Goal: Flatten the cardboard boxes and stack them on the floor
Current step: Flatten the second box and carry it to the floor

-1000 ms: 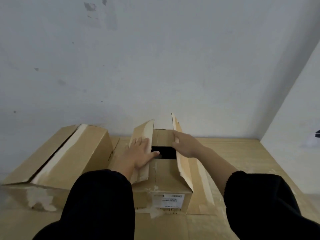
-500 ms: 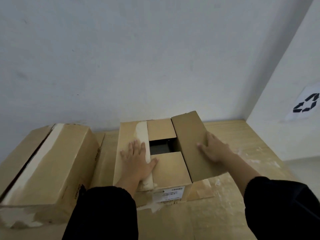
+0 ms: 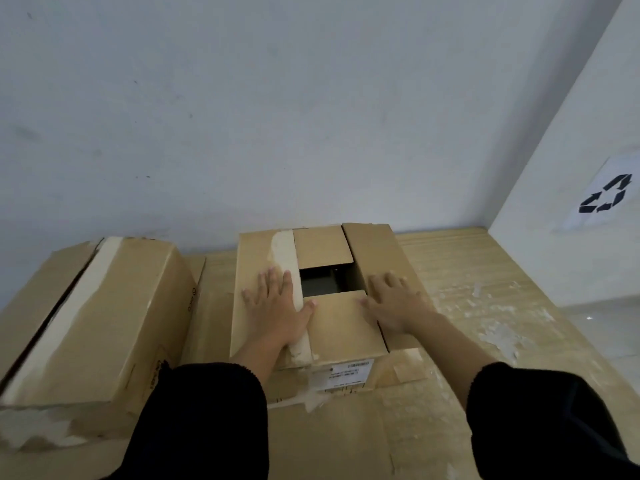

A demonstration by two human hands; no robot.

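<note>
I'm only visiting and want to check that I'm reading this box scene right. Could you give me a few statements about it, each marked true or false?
1. The left hand and the right hand both lie flat on top of the middle box. True.
2. The top of the middle box is fully closed. False: a dark opening shows between the hands.
3. A recycling sign is on the wall at the right. True.
4. The left hand grips the box on the left. False: neither hand touches that box.
</note>
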